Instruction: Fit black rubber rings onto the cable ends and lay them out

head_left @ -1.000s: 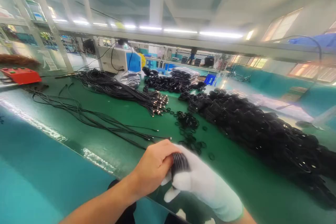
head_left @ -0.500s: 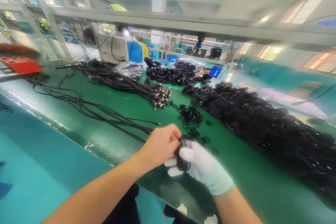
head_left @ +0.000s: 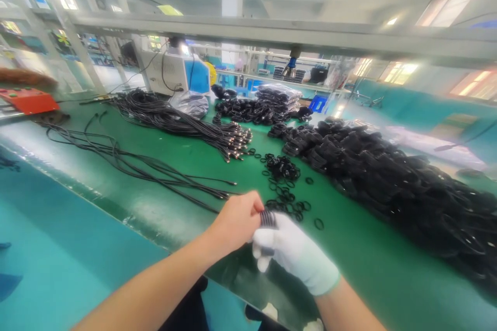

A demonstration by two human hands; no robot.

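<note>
A coil of black cable [head_left: 267, 219] is between my two hands, near the front edge of the green-topped table. Wrapped round its lower part is my right hand [head_left: 289, 245], in a white glove, with the fingers closed. My bare left hand [head_left: 237, 221] is closed at the coil's left side, fingertips pressed against it; what lies inside the fingers is hidden. Several loose black cables [head_left: 171, 182] run from the left to behind my left hand. Just beyond the hands lie small black rings [head_left: 283, 168], piled and scattered.
A thick bundle of black cables [head_left: 174, 119] with metal ends lies at the back. Along the right stretches a large heap of black coils [head_left: 380, 181]. A red control box [head_left: 29, 99] stands far left, a white-and-blue machine [head_left: 171, 73] behind. A metal beam [head_left: 248, 31] crosses above.
The coil has tilted and less of it shows. My gloved fingers have closed further over it, and my left hand has moved slightly lower. The camera view has shifted a little.
</note>
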